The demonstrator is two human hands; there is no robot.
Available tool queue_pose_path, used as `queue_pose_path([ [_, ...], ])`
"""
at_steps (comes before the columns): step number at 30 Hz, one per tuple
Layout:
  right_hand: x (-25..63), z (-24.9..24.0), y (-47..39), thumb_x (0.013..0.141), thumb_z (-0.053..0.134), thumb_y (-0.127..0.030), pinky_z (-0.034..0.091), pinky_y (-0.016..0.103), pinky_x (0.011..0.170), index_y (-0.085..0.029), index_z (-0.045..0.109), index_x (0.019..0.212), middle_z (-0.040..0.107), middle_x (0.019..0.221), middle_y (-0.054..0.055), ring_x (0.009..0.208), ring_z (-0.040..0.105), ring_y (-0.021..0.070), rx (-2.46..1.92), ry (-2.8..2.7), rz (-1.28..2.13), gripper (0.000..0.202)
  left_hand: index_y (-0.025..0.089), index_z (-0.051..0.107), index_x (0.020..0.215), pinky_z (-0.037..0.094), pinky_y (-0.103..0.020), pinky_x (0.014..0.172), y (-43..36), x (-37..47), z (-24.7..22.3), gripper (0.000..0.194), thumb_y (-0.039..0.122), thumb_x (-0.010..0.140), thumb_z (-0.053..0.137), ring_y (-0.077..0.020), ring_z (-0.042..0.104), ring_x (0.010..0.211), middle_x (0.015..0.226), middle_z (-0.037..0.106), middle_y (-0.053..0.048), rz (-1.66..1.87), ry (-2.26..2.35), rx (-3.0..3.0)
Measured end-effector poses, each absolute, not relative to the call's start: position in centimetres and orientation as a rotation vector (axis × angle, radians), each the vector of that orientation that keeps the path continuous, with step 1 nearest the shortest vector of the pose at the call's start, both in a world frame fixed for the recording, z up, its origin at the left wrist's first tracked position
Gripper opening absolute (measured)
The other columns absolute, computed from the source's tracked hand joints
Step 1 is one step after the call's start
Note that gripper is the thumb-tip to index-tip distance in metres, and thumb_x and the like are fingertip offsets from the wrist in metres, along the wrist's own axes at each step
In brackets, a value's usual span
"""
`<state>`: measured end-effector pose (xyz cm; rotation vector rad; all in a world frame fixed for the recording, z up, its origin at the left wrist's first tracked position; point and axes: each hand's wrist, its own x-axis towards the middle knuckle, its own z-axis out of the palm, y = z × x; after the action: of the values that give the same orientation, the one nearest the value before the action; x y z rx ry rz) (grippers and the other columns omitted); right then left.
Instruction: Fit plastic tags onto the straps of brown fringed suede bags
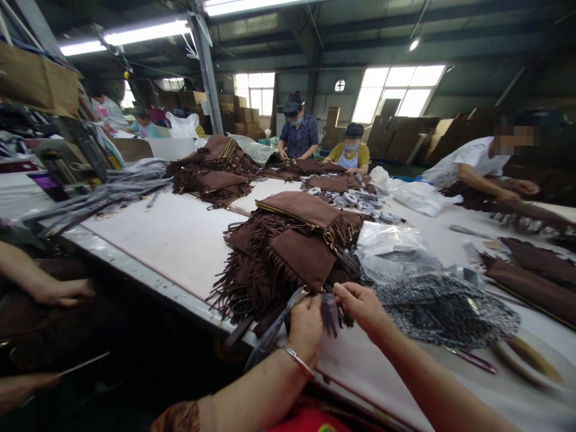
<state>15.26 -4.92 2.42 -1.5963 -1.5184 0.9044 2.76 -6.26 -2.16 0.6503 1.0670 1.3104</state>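
Note:
A pile of brown fringed bags (302, 259) lies on the table in front of me, with gold zips and metal clasps on top. At its near corner my left hand (306, 327) is closed on a strap in greyish plastic wrap (275, 333), beside a small gold ring. The strap hangs down past the table edge. Close by on the right, the thumb and fingers of my right hand (363, 307) are pinched together; what lies between them is hidden. A small dark wrapped tassel-like piece (330, 315) hangs between both hands.
Right of the bags are clear plastic bags (396, 249), a black-and-white speckled cloth (443, 309), purple-handled scissors or snips (474, 360) and a tape roll (531, 360). Wrapped straps (112, 186) lie at left. Co-workers stand around the table; a co-worker's hand (65, 291) is near left.

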Motion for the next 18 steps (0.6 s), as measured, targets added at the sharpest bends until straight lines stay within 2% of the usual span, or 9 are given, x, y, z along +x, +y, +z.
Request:
queue_pose_path([
  [6,14.9,2.0,-4.9,0.075,0.058,-0.044,0.041,0.022,0.048,-0.016,0.068,0.064,0.063,0.056,0.001,0.053,0.056,0.0143,-1.629,-1.521,0.843,0.032,0.014,0.069,0.08,0.049,-0.029,0.07,-6.3,2.7,-2.2,0.035,0.048,0.069,0.071,-0.0204,0.063,0.076,0.081,0.071,-0.008,1.308,1.054,0.579],
  [11,14.8,1.7,-4.7,0.077,0.055,-0.044,0.043,0.025,0.052,-0.017,0.069,0.066,0.067,0.061,0.003,0.058,0.059,0.0168,-1.653,-1.464,0.736,0.033,0.014,0.067,0.093,0.046,-0.027,0.056,-7.2,2.3,-1.0,0.043,0.049,0.069,0.073,-0.018,0.064,0.067,0.083,0.07,-0.008,1.157,0.888,0.42],
  [18,14.6,1.5,-4.7,0.078,0.054,-0.046,0.045,0.027,0.059,-0.017,0.069,0.07,0.068,0.063,0.003,0.061,0.06,0.018,-1.656,-1.45,0.731,0.033,0.013,0.067,0.089,0.042,-0.024,0.055,-6.9,2.6,-1.0,0.044,0.046,0.062,0.079,-0.0137,0.059,0.062,0.077,0.068,-0.005,1.16,0.889,0.389],
])
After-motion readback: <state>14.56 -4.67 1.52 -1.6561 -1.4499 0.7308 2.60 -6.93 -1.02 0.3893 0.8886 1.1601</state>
